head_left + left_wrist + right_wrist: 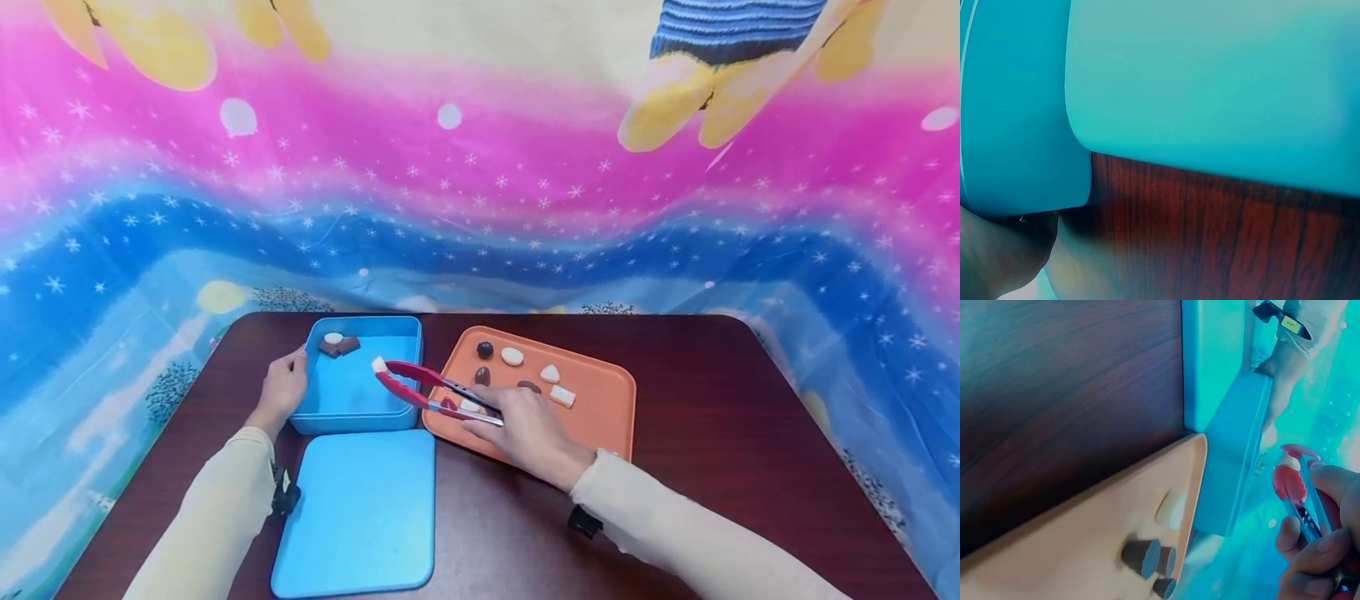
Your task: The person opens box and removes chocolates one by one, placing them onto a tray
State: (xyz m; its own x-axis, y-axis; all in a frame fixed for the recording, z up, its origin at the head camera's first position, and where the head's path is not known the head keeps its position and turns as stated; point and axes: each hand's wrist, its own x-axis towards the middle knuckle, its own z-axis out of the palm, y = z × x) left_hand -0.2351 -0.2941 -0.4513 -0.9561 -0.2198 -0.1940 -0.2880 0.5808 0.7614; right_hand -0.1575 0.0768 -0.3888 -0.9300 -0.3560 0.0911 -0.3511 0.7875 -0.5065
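My right hand [536, 433] grips a pair of tongs [412, 371] with red tips and metal arms. A small white piece [379, 364] sits pinched between those tips, over the open blue box [360, 383]; the right wrist view shows the same white piece [1289, 462] in the tongs [1291, 484]. My left hand [281, 387] holds the box at its left wall, fingertips right at the rim. Inside the box's far left corner lie brown chocolate-like pieces [330, 348] with a white oval piece [333, 338] on top.
An orange tray [592, 425] right of the box bears several pieces, among them a dark ball [485, 350], a white oval [512, 357], a white triangle [550, 373] and a white block [562, 396]. A flat blue lid [360, 517] lies in front of the box on the dark wooden table [712, 417].
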